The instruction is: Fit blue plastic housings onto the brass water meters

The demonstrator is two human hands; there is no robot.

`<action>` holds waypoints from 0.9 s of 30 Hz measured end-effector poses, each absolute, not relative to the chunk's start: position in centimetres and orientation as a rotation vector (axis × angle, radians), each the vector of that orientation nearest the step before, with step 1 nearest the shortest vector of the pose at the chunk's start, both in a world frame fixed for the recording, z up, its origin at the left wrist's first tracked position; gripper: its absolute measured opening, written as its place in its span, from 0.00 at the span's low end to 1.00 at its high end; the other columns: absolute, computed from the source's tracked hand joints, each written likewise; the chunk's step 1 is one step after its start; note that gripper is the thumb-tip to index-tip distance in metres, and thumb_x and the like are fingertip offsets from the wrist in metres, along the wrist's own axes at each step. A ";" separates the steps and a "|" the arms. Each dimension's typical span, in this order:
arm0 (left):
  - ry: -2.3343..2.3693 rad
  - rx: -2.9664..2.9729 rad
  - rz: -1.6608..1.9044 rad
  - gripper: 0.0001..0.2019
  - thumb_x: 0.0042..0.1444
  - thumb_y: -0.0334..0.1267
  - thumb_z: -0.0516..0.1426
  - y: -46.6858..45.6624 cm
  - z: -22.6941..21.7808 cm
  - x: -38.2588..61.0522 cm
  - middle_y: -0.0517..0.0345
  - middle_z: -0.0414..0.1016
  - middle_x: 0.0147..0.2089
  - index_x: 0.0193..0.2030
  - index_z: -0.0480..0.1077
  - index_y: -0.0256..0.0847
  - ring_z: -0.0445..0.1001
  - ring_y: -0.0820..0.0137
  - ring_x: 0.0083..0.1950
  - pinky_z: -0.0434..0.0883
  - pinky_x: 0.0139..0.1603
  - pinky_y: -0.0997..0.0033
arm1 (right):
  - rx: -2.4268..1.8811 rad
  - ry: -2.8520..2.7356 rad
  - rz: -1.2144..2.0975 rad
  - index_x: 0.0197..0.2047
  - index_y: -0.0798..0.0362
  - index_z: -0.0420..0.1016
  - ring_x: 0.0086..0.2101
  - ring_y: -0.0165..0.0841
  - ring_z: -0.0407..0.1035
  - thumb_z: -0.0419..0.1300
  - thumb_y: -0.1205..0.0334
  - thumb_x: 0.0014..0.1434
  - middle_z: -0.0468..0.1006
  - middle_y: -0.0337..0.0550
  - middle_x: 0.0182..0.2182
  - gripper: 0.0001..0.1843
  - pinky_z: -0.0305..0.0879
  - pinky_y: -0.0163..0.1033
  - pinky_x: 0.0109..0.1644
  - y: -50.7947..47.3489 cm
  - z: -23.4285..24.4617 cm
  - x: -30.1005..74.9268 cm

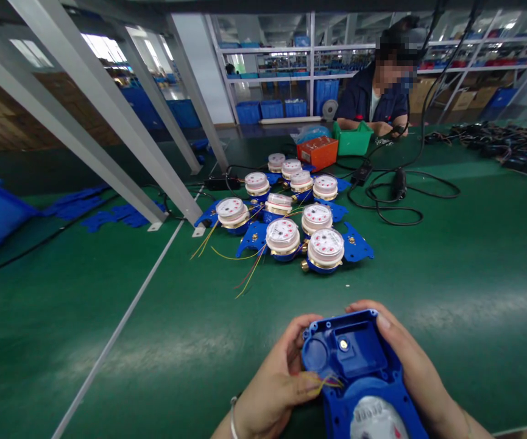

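Low in the head view, both hands hold a blue plastic water meter housing (364, 347) with a round meter dial (375, 419) in its near part. My left hand (276, 378) grips the housing's left side, its thumb by thin yellow and red wires (329, 382) that come out beside the dial. Along the right edge lies my right hand (412, 360), thumb on the top corner and fingers behind. A small brass-coloured round piece (343, 344) shows inside the upper recess. The dial's lower part is cut off by the frame.
Several water meters (282, 235) with loose wires stand ahead on the green table (450, 256). Beyond are an orange bin (317, 152), a green bin (354, 139) and a black cable (398, 186). A co-worker (373, 100) sits opposite. Grey metal posts (121, 122) rise at left.
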State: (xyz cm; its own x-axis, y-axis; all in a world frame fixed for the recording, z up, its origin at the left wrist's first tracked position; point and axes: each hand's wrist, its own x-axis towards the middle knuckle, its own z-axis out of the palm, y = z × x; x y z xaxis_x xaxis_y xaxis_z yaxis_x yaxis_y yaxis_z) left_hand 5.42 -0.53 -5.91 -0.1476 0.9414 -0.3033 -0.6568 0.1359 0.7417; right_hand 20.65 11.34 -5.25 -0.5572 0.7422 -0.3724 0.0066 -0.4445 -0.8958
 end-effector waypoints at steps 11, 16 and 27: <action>0.983 0.406 1.451 0.35 0.34 0.51 0.69 0.3 -6.4 5.4 0.50 0.69 0.52 0.51 0.68 0.45 0.68 0.58 0.51 0.66 0.51 0.63 | -1.091 -1.777 1.795 0.50 0.44 0.71 0.53 0.42 0.60 0.46 0.43 0.63 0.69 0.42 0.51 0.22 0.52 0.45 0.60 12.5 -5.8 22.1; 0.938 0.302 1.469 0.34 0.34 0.46 0.70 0.3 -6.4 5.6 0.48 0.69 0.53 0.51 0.68 0.45 0.70 0.55 0.50 0.67 0.50 0.58 | -1.090 -1.856 1.847 0.52 0.40 0.69 0.53 0.42 0.60 0.47 0.43 0.63 0.68 0.40 0.52 0.21 0.53 0.45 0.60 12.9 -4.9 22.4; 1.047 0.289 1.487 0.33 0.35 0.41 0.70 0.5 -6.5 5.4 0.49 0.72 0.49 0.51 0.68 0.41 0.70 0.60 0.49 0.68 0.46 0.68 | -1.146 -1.614 2.005 0.54 0.42 0.69 0.54 0.44 0.61 0.50 0.42 0.61 0.68 0.42 0.55 0.23 0.55 0.47 0.59 12.8 -5.6 21.7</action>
